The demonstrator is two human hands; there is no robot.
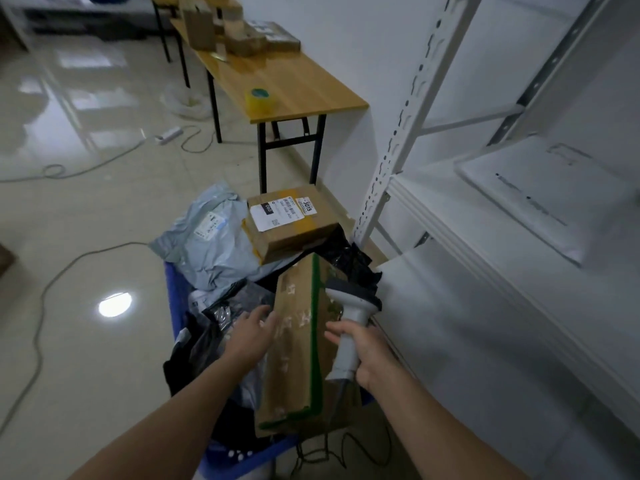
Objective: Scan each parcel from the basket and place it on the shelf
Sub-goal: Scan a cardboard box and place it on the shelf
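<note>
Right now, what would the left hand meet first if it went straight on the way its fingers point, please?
Most likely the long cardboard parcel with green tape, just ahead of the left hand; whether they already touch is unclear.

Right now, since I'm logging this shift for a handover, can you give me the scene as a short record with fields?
left hand: fingers straight, at the left edge of the flat cardboard parcel
right hand: grips the scanner, head pointing away from the person
basket: blue, piled with parcels
far end of pile: labelled box beside grey mailer
shelf: white, to the right, holds a white envelope
</note>
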